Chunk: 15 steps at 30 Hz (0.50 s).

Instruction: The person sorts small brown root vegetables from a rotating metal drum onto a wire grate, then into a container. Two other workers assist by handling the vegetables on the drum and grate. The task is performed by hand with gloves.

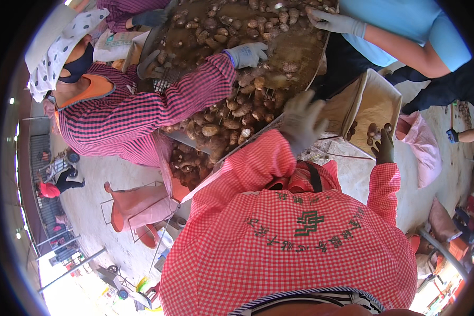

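Observation:
My left hand [303,122], in a pale glove and blurred, is spread with no tuber visible in it, beside the near edge of a wet sorting table. Brown taro-like tubers [231,124] are heaped on the table's bars to its left. My right hand [384,147], in a dark glove, has its fingers apart at the near rim of an open woven sack [375,96]. A few small tubers [373,130] show just beyond its fingertips, against the sack's inside; whether any touches the fingers is unclear.
A co-worker in a checked sleeve [197,89] reaches over the table with gloved hands. Another in blue [395,31] has a gloved hand at its far right edge. A pink sack [420,144] stands at right; a pink sack on a metal frame [142,207] stands at lower left.

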{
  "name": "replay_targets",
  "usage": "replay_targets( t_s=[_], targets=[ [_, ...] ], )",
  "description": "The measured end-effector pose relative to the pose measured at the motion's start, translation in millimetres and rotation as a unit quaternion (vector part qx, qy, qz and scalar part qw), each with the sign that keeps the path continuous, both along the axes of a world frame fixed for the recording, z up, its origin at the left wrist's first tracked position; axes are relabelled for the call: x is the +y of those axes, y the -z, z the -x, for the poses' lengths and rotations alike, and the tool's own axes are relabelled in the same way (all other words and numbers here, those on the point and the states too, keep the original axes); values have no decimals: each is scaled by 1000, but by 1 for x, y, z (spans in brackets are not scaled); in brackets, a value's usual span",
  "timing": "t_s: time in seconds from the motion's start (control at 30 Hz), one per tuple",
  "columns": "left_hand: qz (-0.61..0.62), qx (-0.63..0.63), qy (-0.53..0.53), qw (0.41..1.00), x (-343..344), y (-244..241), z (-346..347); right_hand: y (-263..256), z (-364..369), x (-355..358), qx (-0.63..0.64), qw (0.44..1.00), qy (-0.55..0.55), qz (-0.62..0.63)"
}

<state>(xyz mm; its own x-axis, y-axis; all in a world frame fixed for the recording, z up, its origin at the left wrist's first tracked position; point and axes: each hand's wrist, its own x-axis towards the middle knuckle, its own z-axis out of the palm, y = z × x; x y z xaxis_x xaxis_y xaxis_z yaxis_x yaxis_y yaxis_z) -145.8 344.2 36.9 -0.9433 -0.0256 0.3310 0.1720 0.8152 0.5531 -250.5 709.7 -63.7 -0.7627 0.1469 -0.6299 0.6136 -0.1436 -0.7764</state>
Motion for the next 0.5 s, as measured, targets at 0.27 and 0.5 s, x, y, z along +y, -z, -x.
replay_targets(
  t_s=[0.27,0.5],
  targets=[
    [64,-86,-209,972,-146,42,-126,-93,11,-249,329,846,-412,-79],
    [144,-27,-409,900,-159,69,-203,-49,14,-426,480,600,-492,-410]
  ],
)
